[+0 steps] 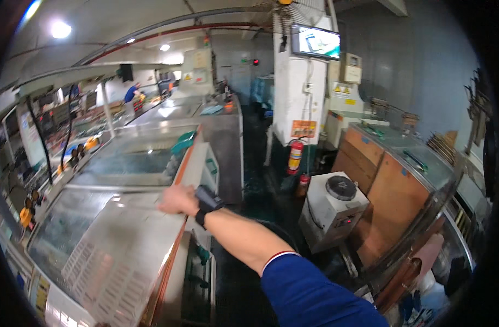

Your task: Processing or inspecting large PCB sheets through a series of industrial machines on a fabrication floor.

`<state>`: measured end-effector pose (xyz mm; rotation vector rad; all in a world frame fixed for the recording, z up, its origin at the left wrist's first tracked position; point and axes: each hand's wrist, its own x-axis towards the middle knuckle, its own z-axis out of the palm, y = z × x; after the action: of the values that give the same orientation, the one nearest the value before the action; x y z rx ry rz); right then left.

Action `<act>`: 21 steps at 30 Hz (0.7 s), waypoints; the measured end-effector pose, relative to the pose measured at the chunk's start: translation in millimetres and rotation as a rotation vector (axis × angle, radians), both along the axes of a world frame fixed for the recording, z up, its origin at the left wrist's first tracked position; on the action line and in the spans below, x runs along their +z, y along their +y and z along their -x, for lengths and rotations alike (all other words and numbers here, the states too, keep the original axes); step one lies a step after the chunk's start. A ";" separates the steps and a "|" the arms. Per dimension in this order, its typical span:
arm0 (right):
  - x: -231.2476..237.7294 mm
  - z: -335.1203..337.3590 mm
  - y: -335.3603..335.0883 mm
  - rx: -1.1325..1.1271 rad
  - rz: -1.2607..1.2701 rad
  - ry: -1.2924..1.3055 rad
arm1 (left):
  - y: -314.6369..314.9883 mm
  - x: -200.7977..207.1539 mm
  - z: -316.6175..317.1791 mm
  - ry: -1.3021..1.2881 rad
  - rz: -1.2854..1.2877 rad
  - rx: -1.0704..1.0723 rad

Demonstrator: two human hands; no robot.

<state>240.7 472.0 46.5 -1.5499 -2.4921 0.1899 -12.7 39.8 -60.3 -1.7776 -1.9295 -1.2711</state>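
machine cover (118,245) under right hand (177,200), resting on its edge.

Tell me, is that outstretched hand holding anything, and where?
The right hand rests on the upper edge of the machine's metal cover. Whether its fingers close in a grip cannot be told. The left hand is out of view.

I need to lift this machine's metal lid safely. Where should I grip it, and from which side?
Grip the metal lid along its free right-hand edge, where the hand already rests, coming from the aisle side. The lid lies tilted, sloping down toward that edge, and the edge overhangs the machine body, leaving room for fingers underneath. The slotted vents offer no firm hold.
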 end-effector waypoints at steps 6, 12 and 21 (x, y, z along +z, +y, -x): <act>2.6 -11.0 -6.4 0.006 -0.047 -0.036 | -7.2 -8.3 -6.8 -0.021 0.019 0.006; -1.4 -8.5 -5.1 0.011 -0.059 -0.027 | -6.8 -13.2 -38.1 -0.182 -0.023 0.308; -3.3 -4.7 -3.3 -0.021 0.005 -0.035 | 0.3 -11.3 -39.6 -0.225 0.213 0.407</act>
<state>245.4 468.7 43.2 -1.5945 -2.5024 0.1680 26.9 40.1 -71.6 -1.2642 -2.4716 -1.1945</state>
